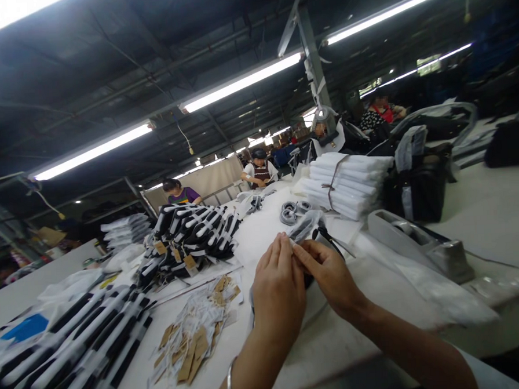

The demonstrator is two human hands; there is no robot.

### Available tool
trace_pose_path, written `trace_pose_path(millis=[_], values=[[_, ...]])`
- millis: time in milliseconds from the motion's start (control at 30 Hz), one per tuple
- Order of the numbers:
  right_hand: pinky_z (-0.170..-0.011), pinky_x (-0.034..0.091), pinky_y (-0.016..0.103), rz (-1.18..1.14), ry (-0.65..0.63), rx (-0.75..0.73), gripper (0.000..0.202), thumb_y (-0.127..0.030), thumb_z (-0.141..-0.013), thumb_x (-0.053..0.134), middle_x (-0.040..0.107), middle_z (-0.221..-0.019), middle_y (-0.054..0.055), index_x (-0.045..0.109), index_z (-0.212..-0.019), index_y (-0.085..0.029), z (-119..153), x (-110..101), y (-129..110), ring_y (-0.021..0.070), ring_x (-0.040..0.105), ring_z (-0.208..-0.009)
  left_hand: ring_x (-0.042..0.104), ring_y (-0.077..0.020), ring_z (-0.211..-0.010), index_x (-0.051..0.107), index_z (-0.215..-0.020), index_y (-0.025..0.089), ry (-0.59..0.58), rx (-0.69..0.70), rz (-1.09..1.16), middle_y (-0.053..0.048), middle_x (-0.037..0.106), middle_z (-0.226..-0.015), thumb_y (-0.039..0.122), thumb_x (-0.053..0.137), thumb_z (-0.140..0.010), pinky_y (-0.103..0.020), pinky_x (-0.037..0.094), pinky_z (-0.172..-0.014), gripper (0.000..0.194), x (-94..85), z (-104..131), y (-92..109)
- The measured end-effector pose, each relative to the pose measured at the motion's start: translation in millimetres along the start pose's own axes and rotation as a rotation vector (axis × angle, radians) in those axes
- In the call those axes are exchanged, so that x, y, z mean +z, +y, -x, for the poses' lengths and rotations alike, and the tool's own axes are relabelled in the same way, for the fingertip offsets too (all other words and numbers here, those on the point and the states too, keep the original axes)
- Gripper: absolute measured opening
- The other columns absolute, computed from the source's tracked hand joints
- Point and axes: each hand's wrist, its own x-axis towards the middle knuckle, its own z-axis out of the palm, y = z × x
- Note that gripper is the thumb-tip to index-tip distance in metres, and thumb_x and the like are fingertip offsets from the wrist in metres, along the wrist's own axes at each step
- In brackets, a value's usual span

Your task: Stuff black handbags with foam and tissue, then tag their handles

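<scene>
My left hand [278, 283] and my right hand [331, 272] meet over the front of the white table [263, 357]. The fingers of both are closed and pressed together at the tips, and what they pinch is hidden. Just beyond the fingertips is a grey, film-wrapped strip [308, 224], with a black piece [328, 237] beside it. Something dark also shows below, between the hands. To the left lies a loose heap of brown cardboard tags [193, 354] with white strings.
Black items with white wrapping lie in a front-left stack [76, 349] and a farther pile [192, 233]. A tied bundle of white sheets [341, 181], grey rolls [289, 211], a grey tape dispenser [414, 241] and a black bag [422, 189] stand right. Several people work farther back.
</scene>
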Motion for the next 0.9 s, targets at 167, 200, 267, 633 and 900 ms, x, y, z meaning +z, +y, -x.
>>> trace_pose_path(millis=[167,200,267,633,900], values=[[-0.083,0.057,0.034,-0.029,-0.068,0.073,0.033,-0.051,-0.080,0.072,0.069,-0.089,0.004,0.072,-0.091,-0.020,-3.2,-7.5,-10.4,0.0190,0.066,-0.081,0.068,-0.0241,-0.110,0.068,-0.119,0.019,-0.201,-0.332,0.672,-0.009,0.073,-0.118,0.038,0.058,-0.094,-0.038,0.050,-0.101,0.034,-23.8,-18.9,-22.8],[-0.080,0.057,0.033,-0.001,-0.075,0.064,0.034,-0.052,-0.080,0.071,0.070,-0.087,0.003,0.073,-0.091,-0.020,-4.3,-8.6,-13.1,0.0188,0.066,-0.080,0.069,-0.0241,-0.107,0.069,-0.116,0.018,-0.238,-0.376,0.753,-0.009,0.074,-0.114,0.041,0.062,-0.092,-0.037,0.051,-0.098,0.034,-25.9,-22.0,-26.8],[-0.073,0.056,0.029,0.086,-0.090,0.022,0.033,-0.053,-0.082,0.068,0.068,-0.078,0.002,0.074,-0.086,-0.021,-6.8,-10.8,-17.6,0.0177,0.065,-0.074,0.068,-0.0237,-0.104,0.069,-0.110,0.017,-0.282,-0.424,0.832,-0.009,0.074,-0.109,0.044,0.067,-0.088,-0.033,0.051,-0.094,0.035,-27.5,-26.1,-31.4],[-0.075,0.053,0.030,0.463,-0.138,-0.120,0.028,-0.045,-0.090,0.061,0.072,-0.083,0.001,0.076,-0.095,-0.023,-16.1,-56.7,-19.7,0.0175,0.067,-0.076,0.065,-0.0197,-0.095,0.066,-0.106,0.016,-0.275,-0.506,0.854,-0.007,0.072,-0.100,0.043,0.073,-0.081,-0.023,0.048,-0.076,0.037,-17.4,-20.8,-26.6],[-0.089,0.040,0.033,1.116,0.436,0.009,0.007,-0.021,-0.071,0.076,0.073,-0.102,0.013,0.075,-0.066,-0.015,-34.3,-261.1,-47.5,0.0245,0.064,-0.103,0.065,-0.0174,-0.076,0.069,-0.104,0.015,-0.196,-0.621,0.899,-0.006,0.073,-0.089,0.048,0.082,-0.070,-0.021,0.045,-0.059,0.049,-17.2,-19.4,-37.7]])
